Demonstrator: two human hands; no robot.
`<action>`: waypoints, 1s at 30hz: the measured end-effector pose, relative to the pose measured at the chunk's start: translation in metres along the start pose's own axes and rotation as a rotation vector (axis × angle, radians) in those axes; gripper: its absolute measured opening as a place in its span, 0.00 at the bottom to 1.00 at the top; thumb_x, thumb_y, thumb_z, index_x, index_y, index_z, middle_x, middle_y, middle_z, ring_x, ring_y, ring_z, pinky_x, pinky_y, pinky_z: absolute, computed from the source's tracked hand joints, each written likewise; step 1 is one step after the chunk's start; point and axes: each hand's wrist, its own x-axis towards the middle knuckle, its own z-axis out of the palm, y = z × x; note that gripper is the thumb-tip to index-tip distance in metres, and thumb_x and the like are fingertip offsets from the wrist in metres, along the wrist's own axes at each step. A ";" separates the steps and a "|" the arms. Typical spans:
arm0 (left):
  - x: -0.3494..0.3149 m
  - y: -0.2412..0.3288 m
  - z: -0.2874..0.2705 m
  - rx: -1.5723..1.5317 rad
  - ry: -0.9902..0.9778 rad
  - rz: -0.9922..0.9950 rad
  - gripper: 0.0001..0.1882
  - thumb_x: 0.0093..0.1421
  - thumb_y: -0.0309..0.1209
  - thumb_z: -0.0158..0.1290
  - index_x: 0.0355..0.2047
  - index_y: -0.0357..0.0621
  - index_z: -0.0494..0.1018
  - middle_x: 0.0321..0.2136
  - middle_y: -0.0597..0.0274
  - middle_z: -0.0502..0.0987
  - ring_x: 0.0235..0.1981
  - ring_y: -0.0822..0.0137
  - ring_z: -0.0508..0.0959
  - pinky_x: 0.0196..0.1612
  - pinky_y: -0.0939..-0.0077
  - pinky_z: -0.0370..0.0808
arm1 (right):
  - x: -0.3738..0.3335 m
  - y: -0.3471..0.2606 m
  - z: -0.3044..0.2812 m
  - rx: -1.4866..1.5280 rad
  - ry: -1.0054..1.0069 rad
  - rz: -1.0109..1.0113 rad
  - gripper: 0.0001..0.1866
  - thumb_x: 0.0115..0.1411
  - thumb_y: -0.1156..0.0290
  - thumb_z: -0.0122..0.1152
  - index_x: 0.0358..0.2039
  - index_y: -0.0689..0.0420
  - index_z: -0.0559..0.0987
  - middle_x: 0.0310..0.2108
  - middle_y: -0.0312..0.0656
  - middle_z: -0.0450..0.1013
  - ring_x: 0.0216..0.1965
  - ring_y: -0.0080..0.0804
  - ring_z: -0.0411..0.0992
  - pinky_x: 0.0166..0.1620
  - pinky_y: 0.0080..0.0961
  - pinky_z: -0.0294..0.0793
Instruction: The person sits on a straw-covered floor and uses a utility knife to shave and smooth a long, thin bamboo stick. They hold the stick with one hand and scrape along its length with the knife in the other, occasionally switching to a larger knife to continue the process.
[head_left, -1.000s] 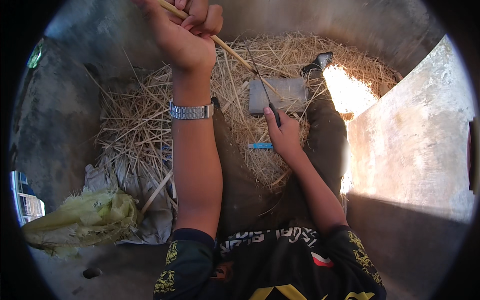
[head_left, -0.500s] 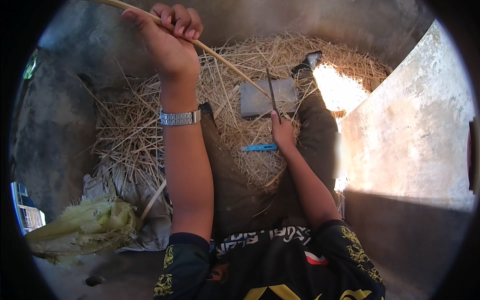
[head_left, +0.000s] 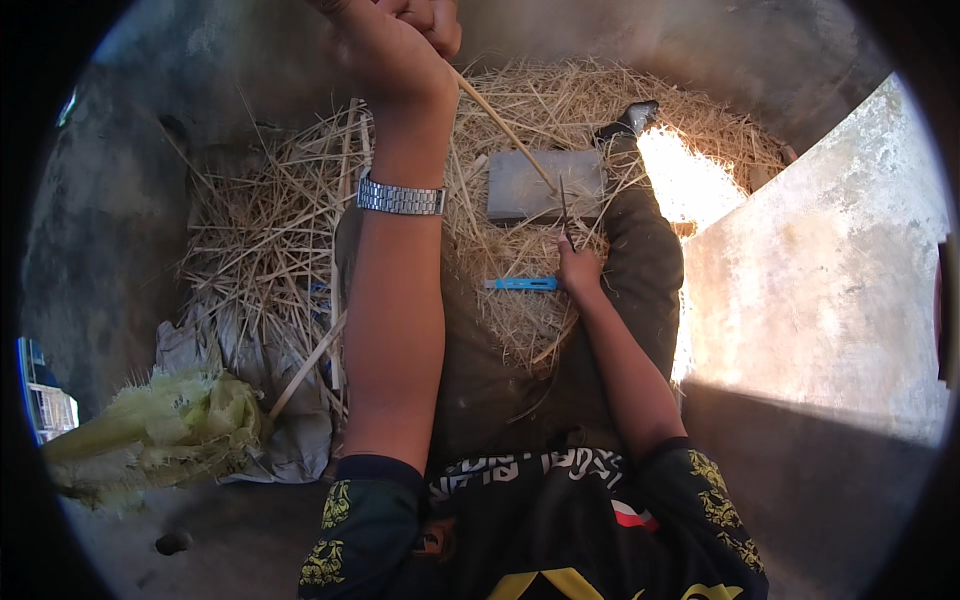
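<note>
i see the right hand point(head_left: 580, 268) gripping a knife point(head_left: 566, 220), just drawn back toward the block point(head_left: 514, 188); only its tip seems by the stick point(head_left: 502, 120) (clutched in the left hand point(head_left: 400, 50), end over the block).

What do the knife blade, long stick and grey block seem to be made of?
Knife blade: probably steel; thin, dark, with little shine. Long stick: likely bamboo or wood; pale tan, fairly smooth. Grey block: perhaps concrete or stone; matte, flat-faced, but the look leaves it open.
</note>
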 end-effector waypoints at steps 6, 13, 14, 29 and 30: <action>0.005 0.000 -0.021 -0.021 0.019 -0.002 0.37 0.64 0.72 0.42 0.17 0.57 0.47 0.13 0.76 0.45 0.12 0.77 0.46 0.14 0.78 0.44 | -0.071 -0.107 -0.059 0.660 -0.061 -0.241 0.28 0.73 0.45 0.51 0.23 0.53 0.66 0.13 0.30 0.58 0.11 0.19 0.56 0.15 0.19 0.54; 0.009 -0.004 -0.018 0.038 0.053 0.030 0.37 0.65 0.71 0.43 0.17 0.57 0.48 0.13 0.76 0.45 0.12 0.77 0.45 0.14 0.78 0.44 | -0.057 -0.065 -0.014 0.665 -0.140 -0.050 0.29 0.72 0.42 0.48 0.25 0.53 0.66 0.13 0.30 0.56 0.11 0.21 0.55 0.17 0.23 0.56; 0.009 -0.004 -0.017 0.010 0.057 0.018 0.37 0.65 0.71 0.43 0.17 0.57 0.48 0.13 0.76 0.45 0.12 0.77 0.45 0.13 0.78 0.44 | -0.043 -0.048 -0.006 0.482 -0.176 0.023 0.28 0.72 0.41 0.49 0.25 0.53 0.66 0.13 0.29 0.56 0.11 0.22 0.55 0.17 0.26 0.57; 0.016 0.001 -0.025 0.209 -0.050 -0.002 0.40 0.59 0.80 0.30 0.17 0.55 0.47 0.10 0.73 0.46 0.12 0.74 0.45 0.16 0.75 0.45 | -0.030 -0.042 0.004 0.273 -0.165 0.179 0.30 0.72 0.44 0.49 0.24 0.58 0.71 0.16 0.38 0.67 0.14 0.27 0.65 0.18 0.26 0.63; 0.013 0.002 -0.025 0.214 -0.039 0.002 0.40 0.58 0.80 0.29 0.17 0.55 0.46 0.10 0.73 0.45 0.11 0.74 0.44 0.16 0.76 0.45 | -0.034 -0.037 0.004 0.305 -0.140 0.177 0.30 0.71 0.43 0.50 0.22 0.55 0.68 0.14 0.37 0.63 0.12 0.26 0.61 0.15 0.26 0.60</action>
